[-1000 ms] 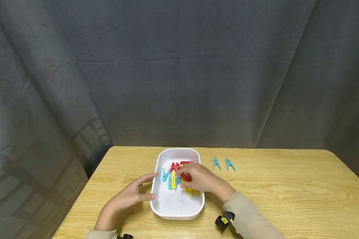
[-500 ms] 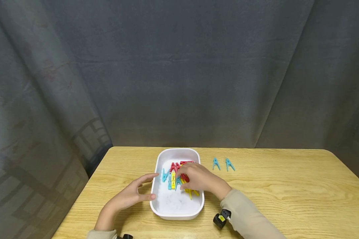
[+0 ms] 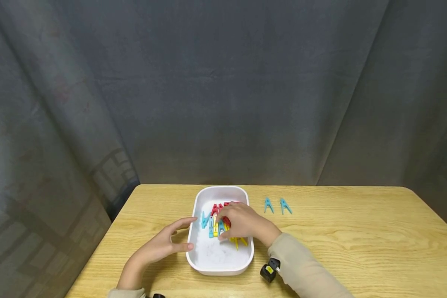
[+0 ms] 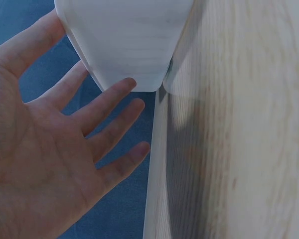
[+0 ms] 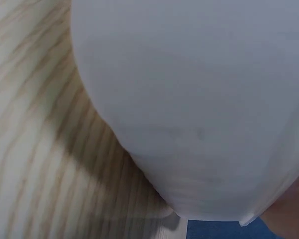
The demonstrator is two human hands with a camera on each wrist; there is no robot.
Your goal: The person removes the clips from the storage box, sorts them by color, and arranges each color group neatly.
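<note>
In the head view a white plastic bin [image 3: 216,258] holds blue, yellow and red clothespins. My left hand [image 3: 164,242] is at the bin's left side, thumb and fingers spread, fingertips at the rim. The left wrist view shows this hand [image 4: 55,144] with its palm bare beside the bin wall [image 4: 124,45]. My right hand [image 3: 242,221] reaches into the bin over the pile. Its thumb and forefinger lie around a blue clothespin [image 3: 221,227]; whether they pinch it is unclear. Yellow clothespins [image 3: 238,242] stick out below the hand, red clothespins [image 3: 215,209] lie beyond.
Two blue clothespins [image 3: 268,205] lie on the wooden table [image 3: 350,240] right of the bin. A dark curtain [image 3: 223,91] hangs behind the table. In the right wrist view the bin wall [image 5: 199,99] fills most of the picture.
My right thumb has shifted slightly left and nearer me, to the near end of the blue clothespin. The right forearm has moved slightly left. My left hand stays in place.
</note>
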